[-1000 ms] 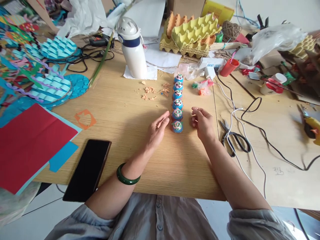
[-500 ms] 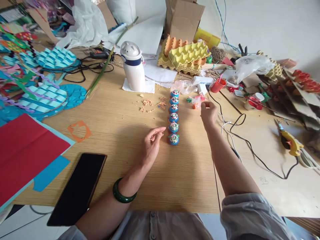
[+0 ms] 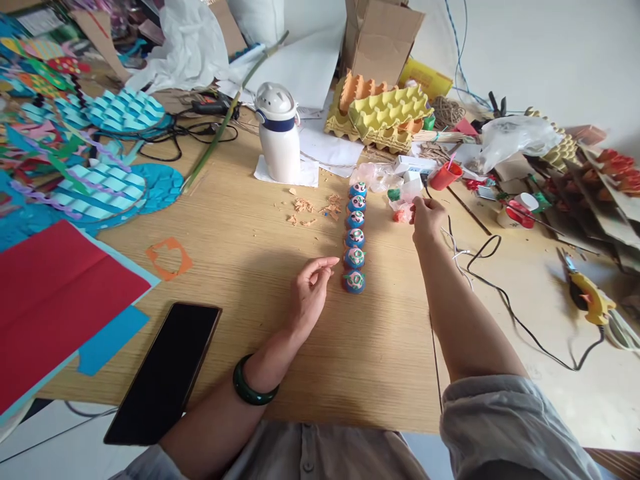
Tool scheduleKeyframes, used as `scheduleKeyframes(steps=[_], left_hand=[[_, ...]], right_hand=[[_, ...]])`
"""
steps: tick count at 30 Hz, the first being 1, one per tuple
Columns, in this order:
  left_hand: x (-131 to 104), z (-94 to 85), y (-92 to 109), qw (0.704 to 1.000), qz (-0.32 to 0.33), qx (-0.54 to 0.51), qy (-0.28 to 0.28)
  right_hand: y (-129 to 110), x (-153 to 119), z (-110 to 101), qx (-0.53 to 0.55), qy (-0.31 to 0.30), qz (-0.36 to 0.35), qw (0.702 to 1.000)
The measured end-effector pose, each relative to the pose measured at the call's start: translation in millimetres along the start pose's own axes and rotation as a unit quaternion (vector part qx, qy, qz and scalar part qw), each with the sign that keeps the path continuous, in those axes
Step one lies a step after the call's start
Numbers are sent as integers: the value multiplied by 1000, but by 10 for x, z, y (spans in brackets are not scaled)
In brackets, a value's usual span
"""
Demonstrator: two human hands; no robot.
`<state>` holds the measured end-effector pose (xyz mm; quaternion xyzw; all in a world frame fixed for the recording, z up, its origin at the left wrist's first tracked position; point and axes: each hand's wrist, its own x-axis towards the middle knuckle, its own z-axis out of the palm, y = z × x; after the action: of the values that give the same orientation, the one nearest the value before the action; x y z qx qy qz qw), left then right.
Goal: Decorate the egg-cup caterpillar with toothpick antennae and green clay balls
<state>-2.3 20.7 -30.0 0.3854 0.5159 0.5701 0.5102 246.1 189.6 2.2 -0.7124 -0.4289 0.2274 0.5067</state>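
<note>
Several small blue balls with pink and green decorations stand in a straight line running away from me on the wooden table. Just left of the nearest ones is my left hand, its fingers bent and close together, with nothing I can make out between them. My right hand is to the right of the line's far end, fingers pinched at the edge of a clear plastic bag. Red pieces in plastic lie beside its fingertips. A green piece shows in the plastic too.
Orange scraps and a white bottle are behind my left hand. A black phone and red sheet lie left. Egg trays stand at the back, a red cup and yellow-handled tool to the right.
The view has shifted slightly, moving the table's things rightward. The plastic by my right hand has been lifted and spread somewhat. My left hand keeps its place beside the line.
</note>
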Motion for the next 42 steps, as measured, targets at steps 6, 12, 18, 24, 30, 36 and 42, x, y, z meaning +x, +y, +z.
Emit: scheduleKeyframes(steps=[6, 12, 18, 24, 30, 36, 42], left_hand=[[-56, -13, 124, 998, 58, -11, 1], [-161, 3, 261, 995, -1, -46, -91], [-240, 34, 313, 976, -54, -39, -209], [-235, -4, 268, 981, -35, 21, -188], [-249, -24, 279, 980, -7, 69, -184], [-245, -22, 266, 983, -20, 50, -176], [-251, -24, 291, 982, -28, 43, -184]], right_hand=[[-169, -488, -258, 145, 73, -3, 987], [-224, -1453, -448, 237, 1, 27, 971], [-164, -2145, -345, 218, -95, -5, 971], [-37, -2222, -330, 206, -142, -27, 968], [-121, -2142, -447, 235, -240, 0, 942], [-123, -2155, -446, 252, -275, 21, 928], [-57, -2129, -444, 265, -303, 41, 914]])
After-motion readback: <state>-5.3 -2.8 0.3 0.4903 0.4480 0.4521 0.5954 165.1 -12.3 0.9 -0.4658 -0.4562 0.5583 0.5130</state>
